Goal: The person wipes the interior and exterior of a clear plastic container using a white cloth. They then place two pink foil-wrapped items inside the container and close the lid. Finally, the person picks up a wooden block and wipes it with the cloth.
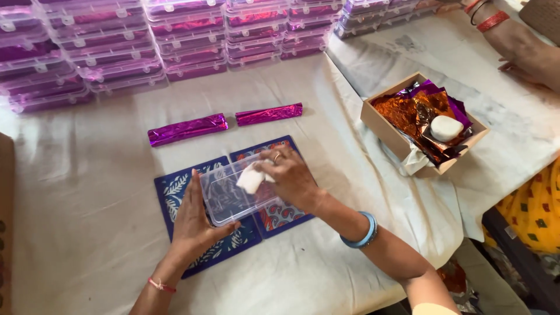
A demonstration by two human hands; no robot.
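Right hand (293, 178): fingers bunched and pinched on a small white pad (251, 178), looks like folded cloth or tissue, pressed to the top face of a clear plastic box (236, 192). Ring on one finger, blue bangle (364, 232) on the wrist

Left hand (195, 219): palm against the box's near-left edge, fingers straight and together along its side, thumb hooked at the near corner. Bracing grip, not clenched. Thin red thread (161, 285) at that wrist

Clear box lies flat, lid closed as far as I can tell, straddling two dark blue patterned cards (175, 195) laid side by side on the white tablecloth (87, 192). Pattern shows through the plastic; contents, cannot tell

Just beyond the cards: two purple foil-wrapped sticks (186, 129), end to end with a small gap, apart from the cards

Far edge of table: stacks of the same kind of clear boxes (116, 55), each with purple foil inside, several columns wide

Right of the hands, well apart: open cardboard box (382, 125) with crumpled orange and purple foil sheets and a white rounded lump (445, 128) on top

Top right corner: another person's forearm (513, 41) with red bangles, resting on the cloth, not near the clear box

Lower right: yellow patterned fabric (534, 210) beside the table edge
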